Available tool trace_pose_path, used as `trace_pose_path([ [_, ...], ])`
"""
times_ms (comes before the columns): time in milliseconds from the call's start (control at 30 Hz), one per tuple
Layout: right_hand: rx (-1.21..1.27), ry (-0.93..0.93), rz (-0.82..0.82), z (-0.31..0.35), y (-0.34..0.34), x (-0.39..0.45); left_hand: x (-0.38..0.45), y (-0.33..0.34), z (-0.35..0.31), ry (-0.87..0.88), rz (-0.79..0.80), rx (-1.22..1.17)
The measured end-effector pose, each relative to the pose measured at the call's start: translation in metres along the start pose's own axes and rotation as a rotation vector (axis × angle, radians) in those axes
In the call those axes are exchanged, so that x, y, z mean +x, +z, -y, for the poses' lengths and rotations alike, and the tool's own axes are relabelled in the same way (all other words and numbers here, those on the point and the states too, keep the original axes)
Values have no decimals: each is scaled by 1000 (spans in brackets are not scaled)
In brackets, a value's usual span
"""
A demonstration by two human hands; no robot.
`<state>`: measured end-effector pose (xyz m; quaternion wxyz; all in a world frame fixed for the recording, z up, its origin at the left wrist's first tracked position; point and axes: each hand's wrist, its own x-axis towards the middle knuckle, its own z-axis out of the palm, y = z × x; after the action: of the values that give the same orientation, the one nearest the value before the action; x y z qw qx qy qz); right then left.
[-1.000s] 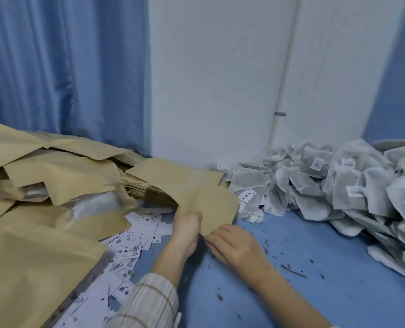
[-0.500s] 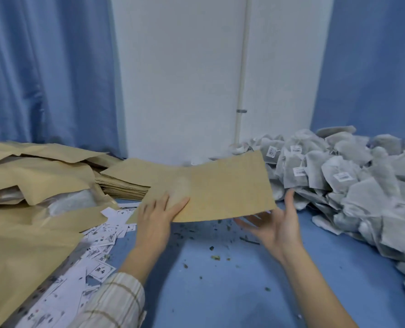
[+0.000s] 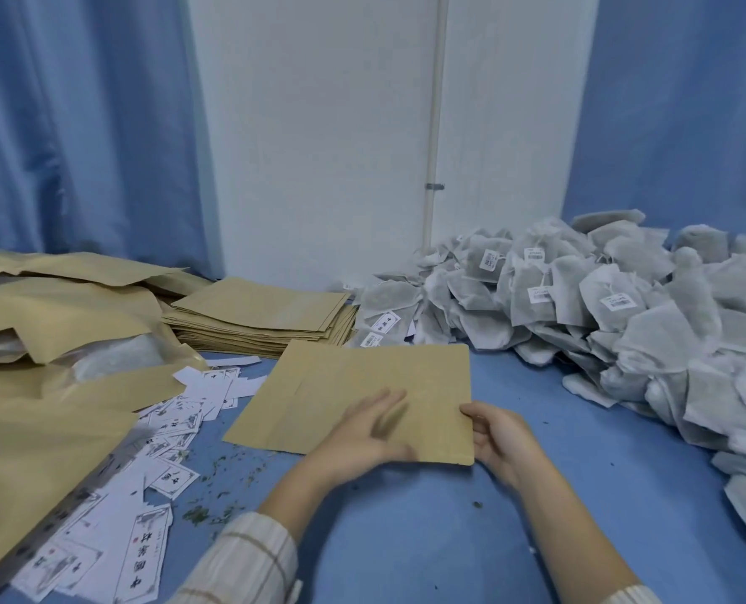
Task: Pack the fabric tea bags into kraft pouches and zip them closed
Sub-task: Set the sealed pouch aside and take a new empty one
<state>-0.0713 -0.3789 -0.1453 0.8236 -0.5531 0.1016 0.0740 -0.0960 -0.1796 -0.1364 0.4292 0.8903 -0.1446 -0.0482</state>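
Note:
One flat kraft pouch [image 3: 362, 377] lies on the blue table [image 3: 406, 538] in front of me. My left hand [image 3: 362, 433] rests on the pouch's near half with its fingers straight; it is blurred by motion. My right hand [image 3: 502, 442] grips the pouch's right edge near the front corner, thumb on top and fingers curled at the edge. A large heap of grey fabric tea bags [image 3: 602, 307] with small white tags fills the right side of the table. A neat stack of empty kraft pouches [image 3: 258, 316] sits behind the single pouch.
Larger kraft pouches [image 3: 35, 342], some bulging, pile up at the left. Printed white paper labels [image 3: 162, 429] are scattered between them and my hands, with loose tea crumbs around. A white wall and blue curtains close off the back.
The pouch, held up in the air half a second ago, now lies flat on the table. My left hand has moved on top of it and my right hand has taken its right edge.

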Motion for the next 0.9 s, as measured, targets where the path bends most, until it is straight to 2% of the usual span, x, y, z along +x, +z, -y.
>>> trace_pose_path([
  [67, 28, 15, 51, -1, -1, 2, 9, 22, -14, 30, -145, -144],
  [167, 76, 12, 82, -3, -2, 1, 25, 47, -28, 11, -328, 35],
  [300, 89, -18, -11, -7, -3, 4, 33, 71, -36, -83, -444, 264],
  [633, 225, 1, -45, -11, -2, 8, 26, 86, -37, -87, -544, 157],
  [767, 275, 29, 56, -13, 1, 5, 24, 85, -41, -27, -634, 113],
  [900, 255, 60, 124, -18, 7, 4, 25, 89, -38, -31, -671, -119],
])
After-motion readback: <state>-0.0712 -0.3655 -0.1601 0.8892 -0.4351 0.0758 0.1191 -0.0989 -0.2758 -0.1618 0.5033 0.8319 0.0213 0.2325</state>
